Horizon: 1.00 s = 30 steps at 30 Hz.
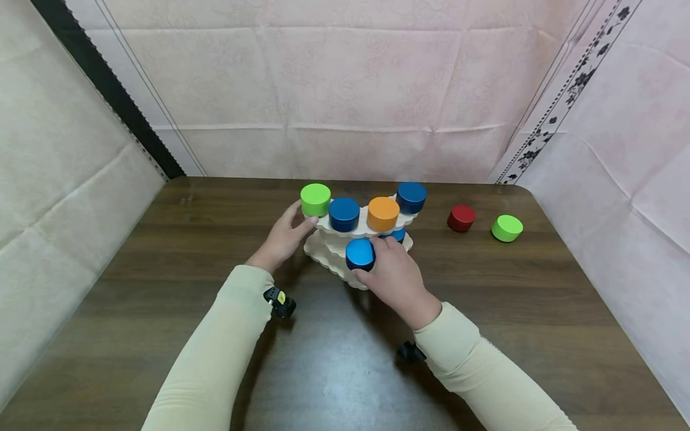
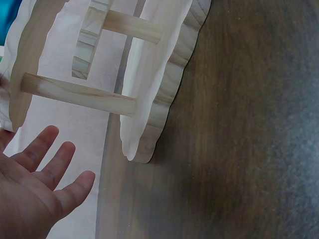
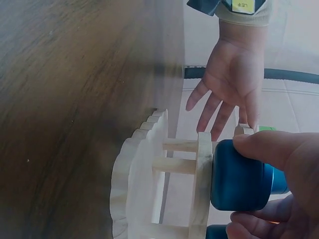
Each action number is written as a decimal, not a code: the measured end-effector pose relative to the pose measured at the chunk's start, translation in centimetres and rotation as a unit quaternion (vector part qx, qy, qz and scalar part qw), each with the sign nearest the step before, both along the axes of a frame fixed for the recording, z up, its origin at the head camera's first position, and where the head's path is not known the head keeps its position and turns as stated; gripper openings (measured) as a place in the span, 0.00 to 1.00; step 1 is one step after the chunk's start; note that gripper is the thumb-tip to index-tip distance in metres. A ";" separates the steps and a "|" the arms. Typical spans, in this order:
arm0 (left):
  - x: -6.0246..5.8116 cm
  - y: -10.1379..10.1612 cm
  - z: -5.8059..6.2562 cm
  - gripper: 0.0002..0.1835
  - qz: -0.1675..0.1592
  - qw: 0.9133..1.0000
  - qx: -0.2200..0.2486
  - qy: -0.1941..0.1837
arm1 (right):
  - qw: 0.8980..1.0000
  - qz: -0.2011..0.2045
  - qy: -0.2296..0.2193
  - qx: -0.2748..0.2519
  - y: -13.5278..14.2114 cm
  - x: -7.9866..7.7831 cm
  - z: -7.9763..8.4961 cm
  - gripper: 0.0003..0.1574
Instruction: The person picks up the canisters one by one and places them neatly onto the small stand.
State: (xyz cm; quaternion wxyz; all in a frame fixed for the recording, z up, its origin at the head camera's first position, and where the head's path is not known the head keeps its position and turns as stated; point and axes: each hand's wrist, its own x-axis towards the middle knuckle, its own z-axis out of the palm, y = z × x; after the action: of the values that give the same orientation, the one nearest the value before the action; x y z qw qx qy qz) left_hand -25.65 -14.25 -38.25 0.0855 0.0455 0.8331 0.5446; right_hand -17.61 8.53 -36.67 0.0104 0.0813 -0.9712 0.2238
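A pale wooden tiered stand with scalloped edges and round posts stands on the table. My left hand pinches the left end of its top tier between thumb and index finger, the other fingers spread. A green jar sits right beside that thumb. In front, my right hand grips a small blue jar between thumb and fingers. The right wrist view shows this jar's base right at the middle tier. Another blue jar is partly hidden behind the right hand.
Along the top tier also stand a blue jar, an orange jar and a further blue jar. To the right, a red jar and a light green jar are on the brown table. Pale cloth hangs around the table.
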 end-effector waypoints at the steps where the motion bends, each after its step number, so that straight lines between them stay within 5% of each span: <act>1: 0.0 0.0 0.0 0.39 0.001 1.000 -0.001 0.000 | 1.000 0.001 0.002 0.001 0.0 0.0 0.0 0.46; 11: 0.0 0.1 0.0 0.39 -0.001 1.000 -0.002 0.004 | 1.000 -0.001 0.019 0.004 -0.4 0.1 0.2 0.44; 30: 0.1 0.0 -0.2 0.39 0.001 1.000 0.002 0.001 | 0.995 -0.019 0.051 -0.079 -0.9 0.0 -0.8 0.40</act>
State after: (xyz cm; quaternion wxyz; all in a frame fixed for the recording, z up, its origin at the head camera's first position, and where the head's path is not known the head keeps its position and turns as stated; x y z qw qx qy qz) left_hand -25.57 -14.24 -38.44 0.0839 0.0450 0.8324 0.5460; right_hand -17.66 7.66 -37.49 0.0703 0.0733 -0.9500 0.2952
